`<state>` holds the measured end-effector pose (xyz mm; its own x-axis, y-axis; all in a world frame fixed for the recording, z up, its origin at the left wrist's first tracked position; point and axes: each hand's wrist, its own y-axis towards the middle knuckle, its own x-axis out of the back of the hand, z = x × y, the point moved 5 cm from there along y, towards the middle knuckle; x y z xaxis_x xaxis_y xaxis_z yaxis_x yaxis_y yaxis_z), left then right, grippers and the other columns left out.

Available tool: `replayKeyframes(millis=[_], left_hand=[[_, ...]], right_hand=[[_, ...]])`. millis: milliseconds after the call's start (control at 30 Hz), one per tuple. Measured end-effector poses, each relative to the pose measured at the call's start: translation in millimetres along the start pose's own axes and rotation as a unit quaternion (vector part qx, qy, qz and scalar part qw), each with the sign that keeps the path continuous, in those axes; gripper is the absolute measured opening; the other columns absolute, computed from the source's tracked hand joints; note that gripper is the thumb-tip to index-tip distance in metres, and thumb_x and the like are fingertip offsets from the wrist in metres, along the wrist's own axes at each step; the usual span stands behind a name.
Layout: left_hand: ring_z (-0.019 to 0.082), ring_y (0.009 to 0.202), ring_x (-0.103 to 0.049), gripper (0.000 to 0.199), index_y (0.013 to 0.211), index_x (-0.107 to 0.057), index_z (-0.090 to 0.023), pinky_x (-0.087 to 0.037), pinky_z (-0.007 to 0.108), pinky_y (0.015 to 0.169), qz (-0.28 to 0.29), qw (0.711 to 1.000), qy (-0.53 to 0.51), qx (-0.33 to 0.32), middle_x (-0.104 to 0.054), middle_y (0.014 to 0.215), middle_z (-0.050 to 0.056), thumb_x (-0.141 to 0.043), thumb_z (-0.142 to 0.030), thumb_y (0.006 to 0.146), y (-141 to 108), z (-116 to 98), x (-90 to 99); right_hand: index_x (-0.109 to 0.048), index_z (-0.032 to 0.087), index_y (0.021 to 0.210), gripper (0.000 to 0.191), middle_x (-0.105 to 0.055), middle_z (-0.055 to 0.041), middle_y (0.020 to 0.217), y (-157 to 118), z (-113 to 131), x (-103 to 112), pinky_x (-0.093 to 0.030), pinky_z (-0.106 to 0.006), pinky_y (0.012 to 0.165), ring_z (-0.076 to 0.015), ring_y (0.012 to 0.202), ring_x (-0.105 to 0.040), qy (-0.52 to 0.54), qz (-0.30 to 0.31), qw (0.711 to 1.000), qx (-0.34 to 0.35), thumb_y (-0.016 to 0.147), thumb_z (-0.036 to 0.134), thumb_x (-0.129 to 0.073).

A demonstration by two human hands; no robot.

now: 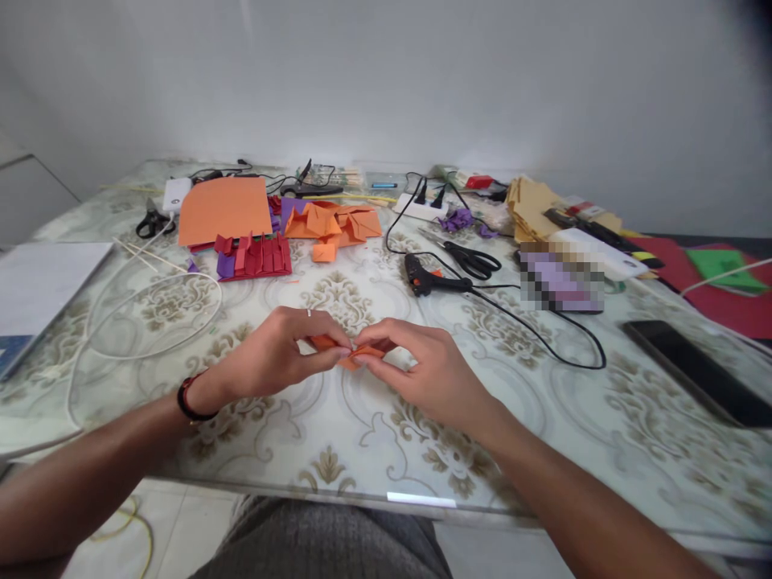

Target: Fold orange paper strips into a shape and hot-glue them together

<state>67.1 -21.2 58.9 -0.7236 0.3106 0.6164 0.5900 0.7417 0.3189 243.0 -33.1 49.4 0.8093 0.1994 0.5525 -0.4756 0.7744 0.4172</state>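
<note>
Orange paper [369, 351] sits over the near middle of the surface [362, 426], between your left hand [265, 350] and right hand [431, 362]. The fingers [321, 362] of both are clamped on it, tips close together, probably because so small a piece needs steadying from both sides. Beyond, the glue gun [443, 282] lies rightward, perhaps for easy reach; farther, folded orange pieces [322, 221] lie set back, seemingly leaving you room.

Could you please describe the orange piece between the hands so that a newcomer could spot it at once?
Around the middle of the patterned table, the left hand and right hand nearly meet. Both pinch the small orange piece, partly hidden. Unlike the large orange sheet and folded orange pieces farther back, it is held.
</note>
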Motion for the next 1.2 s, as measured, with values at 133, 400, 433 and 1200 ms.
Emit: replayKeyframes(millis=[133, 400, 433, 1200], left_hand=[[0.011, 0.076, -0.069, 0.004, 0.094, -0.071, -0.017, -0.054, 0.022, 0.071, -0.025, 0.998, 0.037, -0.051, -0.075, 0.087, 0.002, -0.069, -0.014, 0.092, -2.5, -6.7, 0.3], [0.017, 0.093, -0.07, 0.007, 0.096, -0.068, -0.016, -0.058, 0.031, 0.081, -0.045, 0.979, 0.15, -0.132, -0.068, 0.11, 0.009, -0.064, -0.011, 0.094, -6.4, -9.7, -5.6], [0.017, 0.094, -0.07, 0.007, 0.095, -0.068, -0.016, -0.059, 0.031, 0.082, -0.048, 0.977, 0.156, -0.137, -0.067, 0.112, 0.01, -0.063, -0.012, 0.094, -6.7, -10.2, -6.0], [0.021, 0.105, -0.062, 0.018, 0.09, -0.064, -0.021, -0.057, 0.036, 0.091, -0.1, 0.959, 0.206, -0.166, -0.058, 0.111, 0.008, -0.066, -0.004, 0.084, -9.3, -24.5, 1.3]], right_hand=[[-0.071, 0.02, 0.094, 0.004, -0.072, -0.0014, 0.089, 1.6, 1.0, 3.0, -0.052, -0.027, 0.075, -0.0144, 0.078, -0.067, 0.041, 0.009, 0.999, -0.016, 0.094, 0.023, -0.069], [-0.072, 0.02, 0.088, 0.006, -0.071, -0.0016, 0.088, 3.4, -3.8, 1.0, -0.052, -0.028, 0.075, -0.0147, 0.079, -0.065, 0.061, 0.025, 0.996, -0.063, 0.092, 0.022, -0.07], [-0.073, 0.02, 0.088, 0.003, -0.071, -0.0013, 0.088, 3.2, -3.7, -0.1, -0.052, -0.028, 0.076, -0.0143, 0.079, -0.065, 0.055, 0.022, 0.997, -0.058, 0.09, 0.018, -0.072], [-0.062, 0.02, 0.078, 0.02, -0.062, 0.0014, 0.08, 2.0, 7.1, -1.0, -0.047, -0.027, 0.072, -0.0131, 0.074, -0.06, 0.039, -0.027, 0.999, 0.009, 0.075, 0.0, -0.065]])
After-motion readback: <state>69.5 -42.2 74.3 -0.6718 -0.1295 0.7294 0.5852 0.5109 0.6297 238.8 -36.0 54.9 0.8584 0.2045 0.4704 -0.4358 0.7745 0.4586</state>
